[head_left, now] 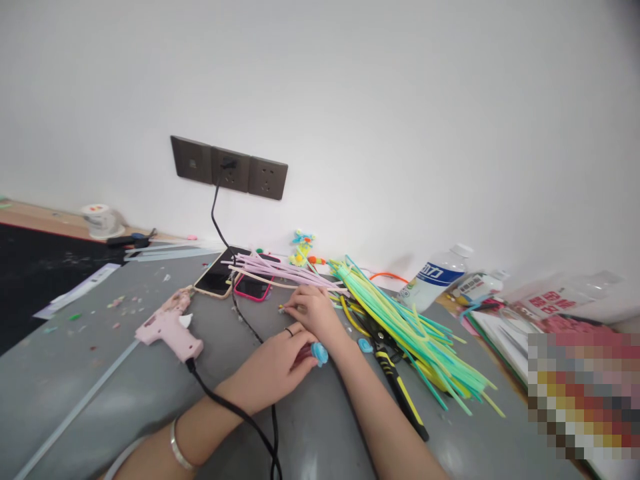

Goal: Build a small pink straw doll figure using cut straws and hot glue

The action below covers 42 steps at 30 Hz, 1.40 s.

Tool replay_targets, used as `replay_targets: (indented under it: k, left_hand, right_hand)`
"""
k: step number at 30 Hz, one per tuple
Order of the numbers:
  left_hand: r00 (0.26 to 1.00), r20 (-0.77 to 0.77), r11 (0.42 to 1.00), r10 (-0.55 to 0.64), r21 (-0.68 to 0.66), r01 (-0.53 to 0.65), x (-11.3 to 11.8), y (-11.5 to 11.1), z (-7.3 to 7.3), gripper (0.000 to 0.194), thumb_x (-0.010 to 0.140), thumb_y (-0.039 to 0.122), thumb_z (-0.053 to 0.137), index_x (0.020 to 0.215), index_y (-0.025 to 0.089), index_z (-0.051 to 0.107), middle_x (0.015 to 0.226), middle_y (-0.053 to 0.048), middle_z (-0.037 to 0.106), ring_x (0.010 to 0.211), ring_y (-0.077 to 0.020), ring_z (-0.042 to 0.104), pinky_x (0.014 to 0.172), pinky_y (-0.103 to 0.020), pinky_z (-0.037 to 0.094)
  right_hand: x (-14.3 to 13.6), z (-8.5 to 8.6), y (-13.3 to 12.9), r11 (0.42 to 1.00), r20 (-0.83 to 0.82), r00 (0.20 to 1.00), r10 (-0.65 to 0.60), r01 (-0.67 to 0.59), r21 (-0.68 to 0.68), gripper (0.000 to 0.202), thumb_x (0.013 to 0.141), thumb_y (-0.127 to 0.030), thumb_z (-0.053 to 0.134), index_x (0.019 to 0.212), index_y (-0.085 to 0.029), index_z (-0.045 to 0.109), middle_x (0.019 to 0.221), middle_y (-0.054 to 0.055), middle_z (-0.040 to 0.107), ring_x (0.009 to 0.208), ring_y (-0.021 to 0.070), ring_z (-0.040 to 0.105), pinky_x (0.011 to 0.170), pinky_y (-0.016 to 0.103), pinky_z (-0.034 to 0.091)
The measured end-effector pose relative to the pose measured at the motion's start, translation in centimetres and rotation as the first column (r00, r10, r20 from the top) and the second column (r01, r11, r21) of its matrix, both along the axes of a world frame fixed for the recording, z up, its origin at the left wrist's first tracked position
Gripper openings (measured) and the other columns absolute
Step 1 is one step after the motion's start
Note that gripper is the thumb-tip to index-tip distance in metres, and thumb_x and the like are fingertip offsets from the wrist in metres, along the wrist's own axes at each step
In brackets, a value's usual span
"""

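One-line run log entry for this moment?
left hand: pinching blue coil | right hand: near lilac stems, grip unclear | glue gun: lying left | pliers: lying right

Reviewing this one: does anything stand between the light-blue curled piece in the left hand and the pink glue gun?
Yes: besides the left hand itself, a black cable trails across the tabletop between them, partly hidden behind that hand.

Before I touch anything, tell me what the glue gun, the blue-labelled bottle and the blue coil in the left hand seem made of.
Glue gun: probably hard plastic, smooth; it looks moulded in pale pink.
Blue-labelled bottle: likely thin plastic, glossy, since it looks translucent.
Blue coil: perhaps chenille stem, matte and soft-edged; too small to be sure.
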<state>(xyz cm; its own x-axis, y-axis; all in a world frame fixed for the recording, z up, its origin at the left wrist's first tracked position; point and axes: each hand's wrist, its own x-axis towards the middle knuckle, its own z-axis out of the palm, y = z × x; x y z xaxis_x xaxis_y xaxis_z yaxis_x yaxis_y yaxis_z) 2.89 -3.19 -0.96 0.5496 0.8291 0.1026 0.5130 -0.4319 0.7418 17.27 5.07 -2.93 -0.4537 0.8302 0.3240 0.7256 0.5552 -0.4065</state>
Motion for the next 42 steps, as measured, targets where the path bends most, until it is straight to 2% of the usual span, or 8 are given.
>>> replay_targets:
  k: [5, 9, 11, 14, 19, 25, 32, 42]
  left_hand:
    - [1.000, -0.012, 1.000, 0.001, -0.004, -0.001, 0.0, -0.1, 0.1, 0.018, 0.090, 0.019, 0.054, 0.106, 0.019, 0.063, 0.101, -0.006, 0.065, 0.086, -0.0209, 0.062, 0.077, -0.032, 0.048]
    - [0.999, -0.033, 1.000, 0.008, 0.009, -0.008, 0.0, -0.1, 0.2, 0.019, 0.090, 0.021, 0.055, 0.108, 0.018, 0.062, 0.096, -0.006, 0.064, 0.086, -0.0219, 0.062, 0.078, -0.032, 0.048]
    - [1.000, -0.031, 1.000, 0.004, 0.014, -0.004, 0.0, -0.1, 0.2, 0.018, 0.091, 0.020, 0.055, 0.107, 0.017, 0.062, 0.098, -0.006, 0.063, 0.086, -0.0216, 0.062, 0.078, -0.032, 0.048]
    - [1.000, -0.018, 1.000, -0.007, 0.009, 0.008, -0.1, 0.0, 0.2, 0.017, 0.091, 0.020, 0.054, 0.106, 0.017, 0.062, 0.101, -0.006, 0.062, 0.086, -0.0207, 0.062, 0.078, -0.032, 0.047]
    - [1.000, -0.021, 1.000, -0.013, -0.027, 0.012, -0.1, 0.0, 0.4, 0.017, 0.091, 0.019, 0.054, 0.106, 0.016, 0.062, 0.098, -0.005, 0.061, 0.084, -0.0202, 0.060, 0.077, -0.032, 0.046]
    - [1.000, -0.023, 1.000, -0.019, -0.022, 0.018, -0.1, -0.1, 0.3, 0.018, 0.092, 0.021, 0.054, 0.107, 0.016, 0.062, 0.098, -0.005, 0.061, 0.083, -0.0205, 0.060, 0.076, -0.032, 0.045]
    - [1.000, -0.015, 0.999, -0.020, -0.028, 0.019, -0.2, -0.1, 0.2, 0.017, 0.092, 0.021, 0.053, 0.105, 0.017, 0.061, 0.098, -0.005, 0.060, 0.083, -0.0201, 0.059, 0.076, -0.032, 0.045]
    - [1.000, -0.015, 1.000, -0.027, -0.012, 0.027, -0.1, -0.1, 0.3, 0.018, 0.092, 0.021, 0.052, 0.106, 0.015, 0.062, 0.097, -0.006, 0.060, 0.083, -0.0206, 0.059, 0.077, -0.033, 0.045]
  right_hand:
    - [0.4, 0.4, -0.1, 0.999, -0.039, 0.999, -0.034, 0.034, 0.013, 0.008, 0.081, -0.032, 0.077, 0.080, -0.023, 0.075, 0.090, 0.003, 0.072, 0.094, 0.0230, 0.062, 0.085, 0.038, 0.028]
    - [1.0, 1.0, -0.2, 0.999, -0.105, 0.993, -0.052, 0.051, -0.010, 0.027, 0.073, -0.038, 0.083, 0.094, -0.024, 0.075, 0.097, 0.006, 0.073, 0.100, 0.0267, 0.062, 0.087, 0.039, 0.030]
    - [1.3, 1.2, -0.3, 0.999, -0.154, 0.987, -0.042, 0.038, -0.027, 0.020, 0.079, -0.035, 0.079, 0.096, -0.024, 0.075, 0.097, 0.006, 0.073, 0.100, 0.0260, 0.063, 0.089, 0.039, 0.031]
    - [1.4, 1.2, -0.3, 0.998, -0.271, 0.962, -0.013, -0.005, -0.063, 0.011, 0.089, -0.028, 0.067, 0.089, -0.023, 0.077, 0.093, 0.005, 0.073, 0.093, 0.0224, 0.065, 0.087, 0.037, 0.036]
    - [1.2, 0.3, 0.1, 0.996, -0.436, 0.900, 0.020, -0.058, -0.074, 0.016, 0.085, -0.030, 0.070, 0.073, -0.019, 0.074, 0.078, 0.005, 0.070, 0.075, 0.0189, 0.063, 0.073, 0.031, 0.043]
    - [1.2, 0.4, 0.1, 0.996, -0.355, 0.932, -0.072, 0.047, -0.077, 0.024, 0.080, -0.037, 0.075, 0.067, -0.019, 0.065, 0.066, 0.000, 0.064, 0.063, 0.0158, 0.053, 0.067, 0.029, 0.039]
    - [0.7, 1.2, -0.6, 0.995, -0.250, 0.967, -0.044, 0.019, -0.100, 0.014, 0.086, -0.020, 0.066, 0.073, -0.019, 0.062, 0.075, -0.001, 0.067, 0.067, 0.0143, 0.053, 0.074, 0.030, 0.032]
    - [1.1, 1.1, -0.4, 1.000, -0.169, 0.986, -0.011, 0.006, -0.028, 0.038, 0.097, -0.031, 0.055, 0.061, -0.018, 0.050, 0.062, -0.003, 0.060, 0.060, 0.0128, 0.047, 0.074, 0.031, 0.026]
